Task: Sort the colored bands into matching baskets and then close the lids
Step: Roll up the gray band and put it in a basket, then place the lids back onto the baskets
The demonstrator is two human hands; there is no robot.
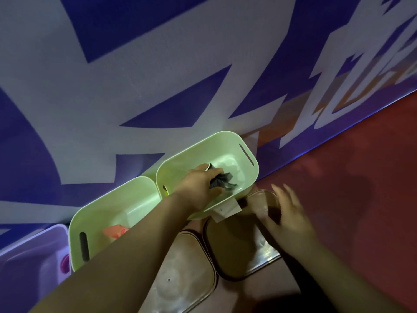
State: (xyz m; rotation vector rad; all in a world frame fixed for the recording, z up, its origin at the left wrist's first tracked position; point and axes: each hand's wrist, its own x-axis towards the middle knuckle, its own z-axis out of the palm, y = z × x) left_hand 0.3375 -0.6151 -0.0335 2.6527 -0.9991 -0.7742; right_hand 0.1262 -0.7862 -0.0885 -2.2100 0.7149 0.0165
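My left hand (198, 184) reaches into the right-hand pale green basket (247, 150) and grips a crumpled dark grey band (222, 179) just above its floor. A second green basket (94, 213) stands to its left with an orange band (115, 231) inside. At the far left a lilac basket (29, 256) shows a bit of magenta band (66, 264). My right hand (286, 215) hovers with spread fingers over a clear lid (239, 245) lying on the floor in front of the right basket. Another clear lid (180, 279) lies beside it.
The baskets stand in a row against a wall banner (158, 75) printed in blue and white. Red floor (361, 177) stretches to the right. A white label (225, 210) hangs from the right basket's near rim.
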